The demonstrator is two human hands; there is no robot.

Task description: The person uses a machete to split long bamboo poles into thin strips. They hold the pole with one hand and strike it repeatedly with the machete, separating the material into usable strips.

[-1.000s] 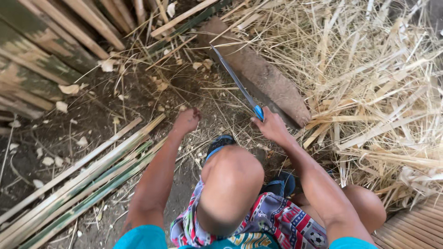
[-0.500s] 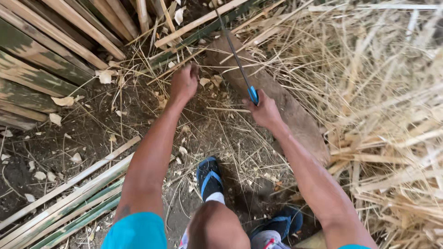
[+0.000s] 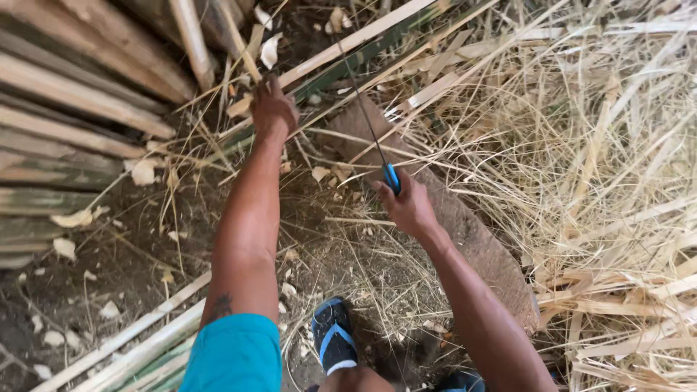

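While the stacked bamboo poles point(image 3: 72, 131) fill the left edge of the ground, the person's left hand point(image 3: 272, 109) stretches far forward to where a split bamboo strip point(image 3: 348, 54) runs out from the pile. That strip lies on a slant, its long axis climbing from lower left to upper right, and the left hand sits right at its lower end. The fingers curl downward onto it, but from above I cannot quite tell whether they are clamped around the strip or only pressing on it among the loose slivers.

Further right, the right hand point(image 3: 408, 207) is wrapped tight round the blue handle of a long knife point(image 3: 367, 120). The thin blade points up and away from the hand, leaning a little to the left, so its tip comes in near the strip just right of the left hand. Blade and strip therefore cross at an angle rather than lying along each other.

Under the knife lies a thick brown log point(image 3: 465, 225), running from upper left down to lower right. Beyond it, on the right, a heap of pale bamboo shavings point(image 3: 602, 160) covers the ground. A foot in a blue sandal point(image 3: 332, 341) stands between the two arms.
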